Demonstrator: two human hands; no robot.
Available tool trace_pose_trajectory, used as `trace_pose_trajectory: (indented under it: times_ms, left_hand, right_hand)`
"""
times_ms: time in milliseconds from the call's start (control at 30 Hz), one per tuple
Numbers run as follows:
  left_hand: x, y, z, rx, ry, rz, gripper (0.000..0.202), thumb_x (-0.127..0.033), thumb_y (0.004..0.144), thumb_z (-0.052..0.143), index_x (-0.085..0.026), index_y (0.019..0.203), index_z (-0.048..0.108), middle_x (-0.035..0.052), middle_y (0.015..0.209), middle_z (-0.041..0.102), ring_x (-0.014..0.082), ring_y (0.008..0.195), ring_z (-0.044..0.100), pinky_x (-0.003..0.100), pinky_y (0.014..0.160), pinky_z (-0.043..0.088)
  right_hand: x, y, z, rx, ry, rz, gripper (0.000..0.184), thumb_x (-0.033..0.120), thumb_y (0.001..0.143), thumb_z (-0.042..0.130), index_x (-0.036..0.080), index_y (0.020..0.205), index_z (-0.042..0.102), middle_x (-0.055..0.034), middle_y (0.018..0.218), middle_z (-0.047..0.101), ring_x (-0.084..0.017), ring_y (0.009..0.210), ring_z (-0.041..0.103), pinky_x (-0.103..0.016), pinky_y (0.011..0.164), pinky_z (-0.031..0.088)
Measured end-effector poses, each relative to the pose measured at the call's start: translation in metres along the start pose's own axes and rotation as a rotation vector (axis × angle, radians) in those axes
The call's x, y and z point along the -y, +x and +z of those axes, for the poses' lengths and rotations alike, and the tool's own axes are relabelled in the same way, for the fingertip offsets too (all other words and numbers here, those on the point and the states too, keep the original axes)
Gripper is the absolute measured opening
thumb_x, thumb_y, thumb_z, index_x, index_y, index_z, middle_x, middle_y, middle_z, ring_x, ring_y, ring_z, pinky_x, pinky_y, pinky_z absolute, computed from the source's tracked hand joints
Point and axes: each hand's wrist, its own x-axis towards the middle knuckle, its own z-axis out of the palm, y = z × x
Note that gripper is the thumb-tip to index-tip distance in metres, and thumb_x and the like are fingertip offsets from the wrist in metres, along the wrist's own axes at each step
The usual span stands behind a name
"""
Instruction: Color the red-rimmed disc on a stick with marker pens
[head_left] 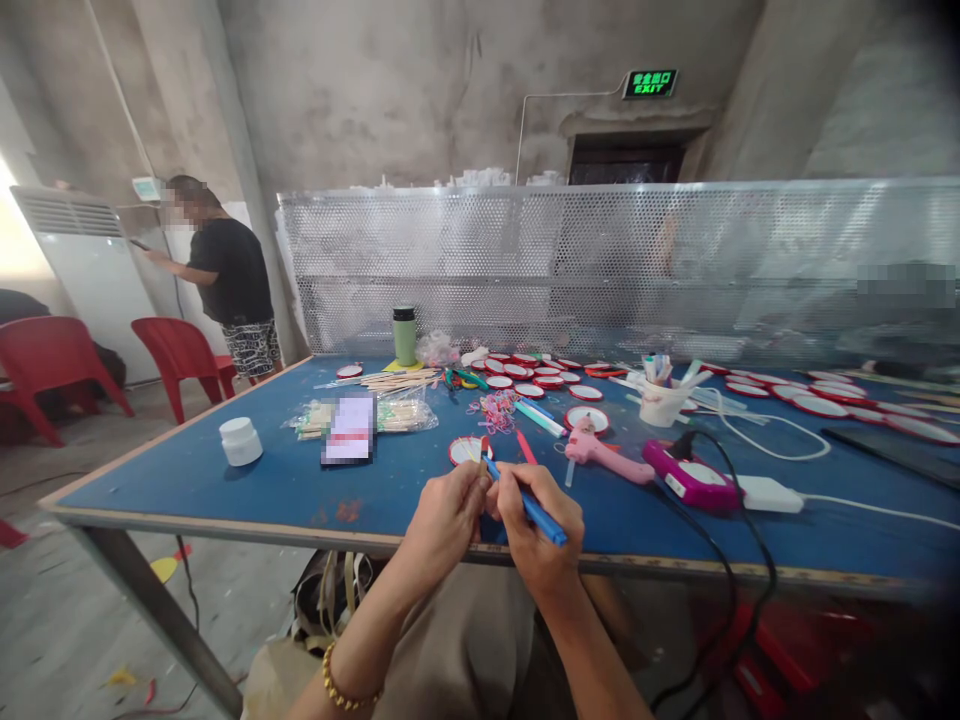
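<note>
Right hand (536, 535): from my station I log it as clamped on a slim blue plastic marker pen (546, 522). Thumb and forefinger wrap the barrel in a writing grip, knuckles up, and the forearm comes in from the lower right.

Pen axis: it runs from lower right to upper left. The rear end juts out past the right knuckles. The tip points up-left, straight at the fingertips of the other hand.

Left hand (442, 520): just beside the right and nearer to the pen tip. Its fingers are drawn together at the tip, and I cannot tell whether they pinch anything there, as it is too small. A gold bead bracelet (349, 690) sits on its wrist.

Support: both hands hang over the near edge of the blue-topped work table (225, 480).

Just beyond the hands:
- round white disc with a red rim (469, 450)

To the right:
- pink plastic hot-glue gun (600, 452)
- magenta-and-white corded device (694, 480)
- white power adapter (769, 493)

Further back:
- white paper cup of pens (664, 400)
- scatter of red-rimmed discs (525, 372)
- heap of coloured rubber bands (499, 408)
- clear bag of wooden sticks (405, 412)
- green insulated bottle (405, 335)
- small white lidded jar (241, 440), well apart at the left

Behind the table:
- perforated metal screen (525, 260)

Far left:
- red plastic chair (176, 350)
- standing person in a black shirt (232, 270)
</note>
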Motion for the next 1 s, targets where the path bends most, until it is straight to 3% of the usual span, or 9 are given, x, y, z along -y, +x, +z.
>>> trace_pose_trajectory:
  times_ms: [200,367,467,567,700,800,900,1000]
  left_hand:
    - [0.000,-0.001,-0.001,0.014,-0.034,0.014,0.032,-0.038,0.099,0.038,-0.020,0.076,0.049,-0.0038,0.054,0.055,0.0092,0.046,0.048,0.019,0.051,0.037]
    - [0.003,0.000,-0.001,0.025,-0.238,-0.064,0.029,-0.041,0.097,0.041,-0.017,0.089,0.055,0.0032,0.075,0.072,0.0074,0.043,0.051,0.019,0.045,0.036]
    - [0.003,0.000,-0.001,0.003,-0.299,-0.095,0.030,-0.043,0.096,0.042,-0.016,0.088,0.055,0.0042,0.075,0.072,0.0069,0.040,0.049,0.018,0.042,0.033]
    - [0.002,0.001,-0.001,-0.011,-0.293,-0.103,0.031,-0.044,0.095,0.043,-0.016,0.087,0.055,0.0043,0.074,0.072,0.0073,0.038,0.048,0.019,0.041,0.034]
    - [0.000,0.000,0.000,-0.005,-0.244,-0.092,0.030,-0.043,0.094,0.042,-0.017,0.086,0.056,0.0039,0.073,0.072,0.0081,0.038,0.049,0.020,0.042,0.036]
    - [-0.001,-0.001,0.000,0.004,-0.223,-0.083,0.029,-0.041,0.094,0.042,-0.017,0.086,0.056,0.0037,0.072,0.072,0.0082,0.039,0.050,0.019,0.042,0.037]
    - [-0.002,-0.001,0.000,0.015,-0.225,-0.074,0.028,-0.040,0.094,0.042,-0.017,0.085,0.056,0.0036,0.072,0.072,0.0080,0.039,0.049,0.019,0.042,0.036]
    - [-0.001,0.000,-0.001,0.032,-0.223,-0.053,0.028,-0.039,0.094,0.041,-0.017,0.084,0.056,0.0030,0.071,0.071,0.0080,0.040,0.049,0.019,0.044,0.038]
  right_hand:
    - [0.003,-0.002,-0.004,-0.076,0.021,0.068,0.012,0.020,0.094,0.056,0.019,0.086,0.065,0.0009,0.069,0.069,-0.010,0.054,0.064,-0.021,0.056,0.052]
    - [-0.004,0.016,-0.035,-0.166,0.022,0.173,0.013,0.025,0.095,0.057,0.020,0.103,0.066,0.0019,0.073,0.068,-0.010,0.051,0.061,-0.022,0.051,0.051]
    - [-0.019,0.030,-0.057,-0.013,-0.089,0.089,0.011,0.027,0.094,0.060,0.021,0.100,0.068,0.0002,0.079,0.069,-0.013,0.062,0.065,-0.026,0.064,0.055]
    - [-0.039,0.039,-0.069,0.219,-0.231,-0.058,0.012,0.025,0.094,0.059,0.022,0.102,0.068,-0.0041,0.097,0.072,-0.020,0.091,0.069,-0.035,0.087,0.054]
    - [-0.059,0.049,-0.080,0.422,-0.390,-0.141,0.024,0.022,0.097,0.048,0.022,0.114,0.064,-0.0090,0.108,0.068,-0.024,0.104,0.065,-0.040,0.091,0.052]
    - [-0.063,0.064,-0.099,0.467,-0.491,-0.113,0.031,0.027,0.096,0.047,0.020,0.125,0.057,-0.0121,0.115,0.065,-0.027,0.107,0.063,-0.043,0.091,0.052]
    - [-0.060,0.079,-0.119,0.468,-0.531,-0.080,0.047,0.041,0.089,0.060,0.018,0.130,0.052,-0.0135,0.120,0.062,-0.028,0.110,0.061,-0.041,0.095,0.050]
    - [-0.063,0.085,-0.119,0.442,-0.573,-0.012,0.038,0.040,0.097,0.046,0.018,0.127,0.054,-0.0132,0.122,0.063,-0.027,0.115,0.059,-0.040,0.098,0.046]
